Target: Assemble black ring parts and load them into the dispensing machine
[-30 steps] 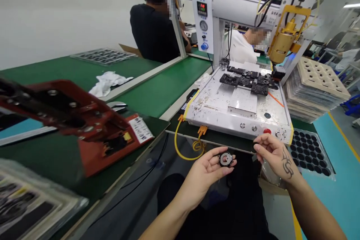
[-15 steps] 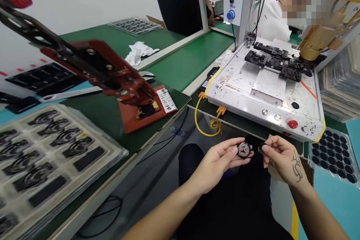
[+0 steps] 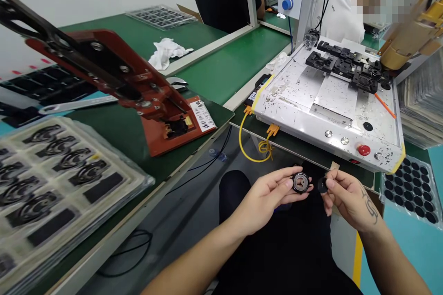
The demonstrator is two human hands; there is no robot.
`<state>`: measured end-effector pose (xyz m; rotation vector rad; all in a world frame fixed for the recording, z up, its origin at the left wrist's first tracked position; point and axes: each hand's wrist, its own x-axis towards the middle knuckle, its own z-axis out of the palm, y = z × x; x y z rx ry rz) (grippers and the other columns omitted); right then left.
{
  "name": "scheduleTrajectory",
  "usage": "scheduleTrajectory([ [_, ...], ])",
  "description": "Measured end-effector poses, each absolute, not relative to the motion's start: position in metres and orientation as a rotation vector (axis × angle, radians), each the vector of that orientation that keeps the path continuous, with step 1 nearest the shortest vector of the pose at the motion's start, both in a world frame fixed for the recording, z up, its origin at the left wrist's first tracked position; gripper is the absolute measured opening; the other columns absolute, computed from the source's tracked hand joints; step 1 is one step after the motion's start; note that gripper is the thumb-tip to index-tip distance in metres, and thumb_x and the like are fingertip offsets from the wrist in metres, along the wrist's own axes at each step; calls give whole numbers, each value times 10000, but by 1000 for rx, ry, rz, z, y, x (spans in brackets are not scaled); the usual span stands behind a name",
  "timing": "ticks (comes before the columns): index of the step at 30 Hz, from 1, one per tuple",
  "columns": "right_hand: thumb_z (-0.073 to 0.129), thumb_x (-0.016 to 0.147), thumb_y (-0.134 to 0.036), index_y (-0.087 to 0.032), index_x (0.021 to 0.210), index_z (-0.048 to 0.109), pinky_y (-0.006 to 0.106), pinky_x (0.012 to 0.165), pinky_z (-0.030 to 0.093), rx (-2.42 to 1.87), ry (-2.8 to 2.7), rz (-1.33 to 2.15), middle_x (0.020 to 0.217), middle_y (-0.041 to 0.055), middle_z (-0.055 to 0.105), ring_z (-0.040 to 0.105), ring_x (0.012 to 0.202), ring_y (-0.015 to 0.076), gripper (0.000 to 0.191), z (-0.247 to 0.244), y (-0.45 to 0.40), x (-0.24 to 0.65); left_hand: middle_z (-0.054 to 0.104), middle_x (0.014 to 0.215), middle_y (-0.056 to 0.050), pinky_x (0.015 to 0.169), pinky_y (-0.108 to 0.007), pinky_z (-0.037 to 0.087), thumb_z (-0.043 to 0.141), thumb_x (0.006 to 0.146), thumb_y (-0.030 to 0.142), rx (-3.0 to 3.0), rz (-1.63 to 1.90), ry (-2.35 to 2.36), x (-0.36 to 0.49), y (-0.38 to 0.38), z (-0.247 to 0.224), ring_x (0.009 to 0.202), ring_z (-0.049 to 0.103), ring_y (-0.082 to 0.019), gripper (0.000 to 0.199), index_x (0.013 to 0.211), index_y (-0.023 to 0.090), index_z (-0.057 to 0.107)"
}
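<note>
Above my lap, my left hand [image 3: 273, 193] grips a round black ring-shaped part [image 3: 301, 183] with a silvery inner ring, between thumb and fingers. Just to the right, my right hand [image 3: 348, 198] pinches a small black disc [image 3: 322, 185] between thumb and forefinger, its face turned partly toward me. A small gap separates the disc from the ring part. Some fingertips of both hands are hidden behind the parts.
A red lever press [image 3: 169, 129] and stacked trays of black parts [image 3: 138, 173] stand left. The white machine [image 3: 294, 115] with black fixtures is ahead; a tray of black discs [image 3: 410, 189] lies right. Two people are beyond the benches.
The black disc in my right hand has turned, showing more of its face. Both hands keep their holds. The view has shifted slightly, so the benches and machine appear moved.
</note>
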<state>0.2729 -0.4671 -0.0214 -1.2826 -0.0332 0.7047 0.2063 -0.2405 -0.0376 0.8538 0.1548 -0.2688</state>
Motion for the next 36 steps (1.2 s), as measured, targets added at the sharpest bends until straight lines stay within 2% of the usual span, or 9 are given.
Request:
scheduleTrajectory([
  [4, 845, 915, -529, -201, 835, 642, 232, 467, 466, -1326, -60, 720, 633, -27, 634, 557, 485, 106, 394, -23, -464, 273, 813, 1270, -141, 1109, -537, 615, 829, 966, 393, 882, -274, 157, 206, -240, -38, 1141, 804, -329, 449, 1357, 184, 763],
  [8, 796, 962, -535, -204, 848, 613, 217, 481, 307, -1418, -105, 697, 593, -75, 498, 406, 483, 69, 395, -27, -464, 272, 807, 1278, -131, 1123, -541, 610, 822, 967, 416, 929, -263, 157, 204, -240, -39, 1126, 807, -320, 472, 1375, 188, 757],
  [11, 760, 989, -539, -205, 852, 612, 247, 528, 260, -1538, -172, 691, 616, -74, 447, 354, 553, 89, 390, -25, -463, 272, 804, 1263, -114, 1111, -532, 622, 817, 966, 436, 968, -244, 152, 203, -242, -40, 1129, 804, -316, 476, 1375, 199, 761],
  [14, 713, 1018, -531, -215, 864, 630, 277, 584, 321, -1706, -272, 600, 707, -37, 508, 416, 637, 127, 362, -21, -459, 273, 796, 1267, -107, 1105, -527, 628, 802, 975, 449, 1000, -235, 139, 202, -243, -41, 1144, 796, -314, 476, 1384, 209, 758],
  [17, 676, 1042, -482, -229, 874, 639, 314, 736, 433, -1782, -397, 451, 960, 30, 614, 548, 842, 182, 306, -17, -454, 272, 788, 1277, -108, 1106, -532, 624, 798, 975, 453, 1025, -234, 139, 201, -244, -39, 1136, 799, -319, 485, 1390, 206, 754],
  [20, 671, 1050, -421, -240, 888, 642, 339, 878, 458, -1799, -479, 397, 1143, 52, 625, 587, 1016, 215, 244, -16, -448, 270, 776, 1311, -120, 1114, -531, 615, 792, 979, 451, 1052, -234, 138, 200, -245, -36, 1141, 798, -327, 502, 1411, 201, 740],
  [24, 667, 1056, -391, -246, 882, 624, 346, 918, 461, -1783, -504, 398, 1111, 42, 636, 606, 1029, 216, 231, -16, -445, 267, 751, 1389, -144, 1131, -525, 597, 779, 989, 444, 1088, -239, 134, 200, -246, -32, 1128, 806, -320, 516, 1436, 192, 720],
  [36, 674, 1048, -387, -244, 875, 621, 358, 900, 467, -1788, -477, 387, 1096, 45, 637, 604, 1004, 220, 231, -18, -446, 265, 745, 1397, -147, 1132, -529, 602, 722, 1025, 438, 1142, -226, 106, 198, -250, -30, 1159, 790, -324, 509, 1463, 181, 698],
])
